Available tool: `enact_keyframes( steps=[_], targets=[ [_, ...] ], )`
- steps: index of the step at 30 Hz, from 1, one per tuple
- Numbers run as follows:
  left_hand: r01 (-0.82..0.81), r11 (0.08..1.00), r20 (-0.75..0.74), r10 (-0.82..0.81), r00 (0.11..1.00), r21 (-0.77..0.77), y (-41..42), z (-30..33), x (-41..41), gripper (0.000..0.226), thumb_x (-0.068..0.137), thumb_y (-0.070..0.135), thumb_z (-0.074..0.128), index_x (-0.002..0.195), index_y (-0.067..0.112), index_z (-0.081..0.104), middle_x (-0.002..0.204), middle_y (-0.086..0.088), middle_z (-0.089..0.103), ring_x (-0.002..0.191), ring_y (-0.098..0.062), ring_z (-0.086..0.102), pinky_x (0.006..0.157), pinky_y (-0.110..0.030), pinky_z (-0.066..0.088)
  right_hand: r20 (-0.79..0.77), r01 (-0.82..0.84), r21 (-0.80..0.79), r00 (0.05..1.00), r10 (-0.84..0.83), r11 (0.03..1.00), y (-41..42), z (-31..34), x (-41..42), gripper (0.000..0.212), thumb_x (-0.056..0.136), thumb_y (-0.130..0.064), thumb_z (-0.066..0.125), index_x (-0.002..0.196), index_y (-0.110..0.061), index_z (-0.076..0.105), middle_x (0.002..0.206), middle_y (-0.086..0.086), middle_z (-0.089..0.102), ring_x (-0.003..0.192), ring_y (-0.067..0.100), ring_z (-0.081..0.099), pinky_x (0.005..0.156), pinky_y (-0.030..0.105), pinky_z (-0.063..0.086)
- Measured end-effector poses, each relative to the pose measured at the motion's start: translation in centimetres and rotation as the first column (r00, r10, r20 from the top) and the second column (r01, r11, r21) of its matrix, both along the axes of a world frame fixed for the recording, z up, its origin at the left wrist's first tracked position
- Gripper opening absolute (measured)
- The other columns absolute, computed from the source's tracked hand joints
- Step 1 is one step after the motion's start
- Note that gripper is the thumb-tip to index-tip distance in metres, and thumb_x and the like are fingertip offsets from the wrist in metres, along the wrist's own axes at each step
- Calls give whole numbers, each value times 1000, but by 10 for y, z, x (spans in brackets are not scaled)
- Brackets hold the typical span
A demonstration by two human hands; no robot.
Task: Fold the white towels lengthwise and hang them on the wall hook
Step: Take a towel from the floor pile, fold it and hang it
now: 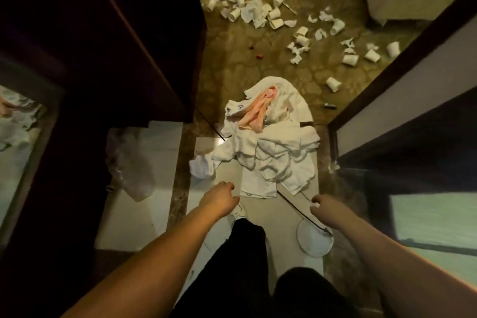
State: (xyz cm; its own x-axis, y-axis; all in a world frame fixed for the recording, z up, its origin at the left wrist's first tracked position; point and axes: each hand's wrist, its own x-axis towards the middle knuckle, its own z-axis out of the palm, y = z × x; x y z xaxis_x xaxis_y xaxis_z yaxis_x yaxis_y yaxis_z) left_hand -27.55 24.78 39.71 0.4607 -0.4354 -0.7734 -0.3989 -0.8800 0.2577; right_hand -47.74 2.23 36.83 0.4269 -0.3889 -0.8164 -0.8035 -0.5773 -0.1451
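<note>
A heap of crumpled white towels point(276, 155) lies on the tiled floor in front of me, with a pink cloth point(255, 111) draped over its far part. My left hand point(220, 197) hangs above the floor just left of the heap's near edge, fingers loosely curled and holding nothing. My right hand point(325, 208) hangs to the right of the heap, also loosely curled and empty. Neither hand touches the towels. No wall hook is in view.
Dark wooden furniture point(116, 46) stands on the left, a dark door frame point(400, 59) on the right. Several paper cups and scraps point(278, 18) litter the carpet beyond. A clear plastic bag point(129, 162) lies on the left, and a white paper plate point(313, 240) sits near my right foot.
</note>
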Motion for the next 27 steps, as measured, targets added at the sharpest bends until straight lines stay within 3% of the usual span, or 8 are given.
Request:
enact_keyframes(
  steps=[4,9,15,20,23,27],
  targets=[
    [64,996,-57,-61,997,57,-34,-50,53,49,99,38,51,141,14,50,143,-13,50,126,-31,52,104,-38,45,-42,124,35,992,-122,992,-23,-43,38,47,98,-29,51,142,-13,50,146,12,48,129,27,51,99,30,42],
    [31,996,-113,-21,993,89,-75,-137,91,49,97,38,52,140,14,52,143,-10,51,125,-28,53,102,-36,46,-64,256,113,966,-251,960,-52,-122,77,43,97,-26,55,137,-11,55,141,11,54,124,27,54,96,30,44],
    [-2,995,-172,19,985,100,-122,-272,101,45,98,36,52,138,16,53,142,-7,51,125,-26,52,97,-32,42,-85,385,160,923,-376,909,-86,-257,110,36,93,-24,59,125,-9,63,128,12,64,113,28,60,89,29,44],
    [-48,996,-190,62,980,77,-160,-377,103,43,98,33,54,136,14,56,139,-7,55,121,-25,55,92,-30,43,-31,453,144,891,-454,880,-125,-358,137,40,96,-24,58,132,-7,60,133,14,61,120,30,57,90,28,40],
    [-72,996,-194,79,978,46,-192,-427,109,40,97,33,54,132,13,58,132,-9,60,115,-27,58,82,-28,42,93,595,153,786,-611,789,-150,-409,159,47,96,-23,59,138,-4,52,139,17,55,125,33,53,95,30,40],
    [-119,993,-204,118,972,5,-224,-467,114,42,97,34,57,134,15,56,133,-9,60,115,-27,59,85,-29,46,296,784,255,494,-818,566,-187,-461,188,51,91,-29,66,138,-12,52,136,11,58,124,32,54,105,41,45]
  ],
)
